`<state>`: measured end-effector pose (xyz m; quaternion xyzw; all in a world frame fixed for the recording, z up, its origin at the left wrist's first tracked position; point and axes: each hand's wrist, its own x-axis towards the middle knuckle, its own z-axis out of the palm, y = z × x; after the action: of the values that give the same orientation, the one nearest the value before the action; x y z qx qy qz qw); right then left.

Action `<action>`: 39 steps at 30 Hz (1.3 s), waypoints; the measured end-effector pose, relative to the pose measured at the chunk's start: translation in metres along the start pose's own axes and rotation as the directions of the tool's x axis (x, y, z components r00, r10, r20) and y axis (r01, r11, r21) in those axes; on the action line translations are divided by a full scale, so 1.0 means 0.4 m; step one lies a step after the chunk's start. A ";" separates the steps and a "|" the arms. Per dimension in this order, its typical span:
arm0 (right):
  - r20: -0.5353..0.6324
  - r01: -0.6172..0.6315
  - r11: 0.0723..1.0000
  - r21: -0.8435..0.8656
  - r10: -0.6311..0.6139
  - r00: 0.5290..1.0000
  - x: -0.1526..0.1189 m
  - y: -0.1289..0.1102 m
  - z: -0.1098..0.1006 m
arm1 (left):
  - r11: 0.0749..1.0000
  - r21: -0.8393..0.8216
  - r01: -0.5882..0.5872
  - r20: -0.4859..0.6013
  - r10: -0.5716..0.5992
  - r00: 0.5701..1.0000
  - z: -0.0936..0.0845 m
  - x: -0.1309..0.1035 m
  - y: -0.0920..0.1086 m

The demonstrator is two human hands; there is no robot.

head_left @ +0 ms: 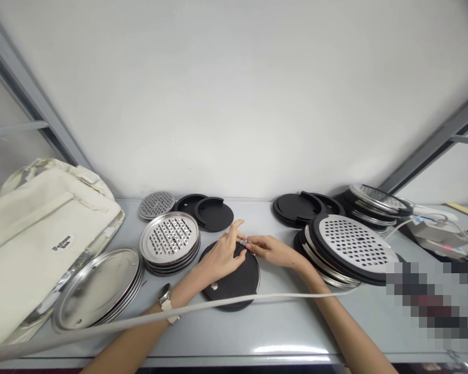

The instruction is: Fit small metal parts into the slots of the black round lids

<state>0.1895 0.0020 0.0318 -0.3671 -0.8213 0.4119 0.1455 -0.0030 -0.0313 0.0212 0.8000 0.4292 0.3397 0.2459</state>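
A round black disc [234, 283] lies flat on the table in front of me, with a thin silver rim showing at its right side and a small round silver spot at its lower left. My left hand [224, 254] rests over its upper part, thumb and raised fingers apart. At the upper right edge, my right hand [271, 249] pinches a small silvery piece [243, 243], too small to name, between thumb and forefinger. The left fingertips are close to that piece; whether they touch it I cannot tell. A watch sits on my left wrist.
Left stand metal plates [101, 291], stacked grater discs [171, 239] and a cream bag [42, 234]. Black round parts [214, 213] lie behind. More stacked grater discs [354, 244] stand right, near a grey box with cables [437, 236]. A pale cable [140, 322] crosses the foreground.
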 end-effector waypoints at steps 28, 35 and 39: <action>-0.224 0.026 1.000 -0.006 -0.027 0.974 0.010 -0.002 0.010 | 0.904 0.397 0.162 -0.139 -0.115 0.983 -0.006 0.002 0.013; -0.243 0.036 0.999 -0.001 -0.035 0.969 0.018 0.008 0.027 | 0.802 0.587 0.114 -0.016 -0.129 0.991 -0.012 -0.005 0.020; -0.190 0.056 0.998 -0.006 -0.056 0.980 0.020 0.009 0.034 | 0.817 0.574 0.048 0.041 -0.087 0.995 -0.016 -0.008 0.028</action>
<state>0.1784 0.0013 0.0201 -0.3815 -0.8137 0.3705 0.2347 -0.0031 -0.0391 0.0319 0.8317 0.5312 0.1601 0.0201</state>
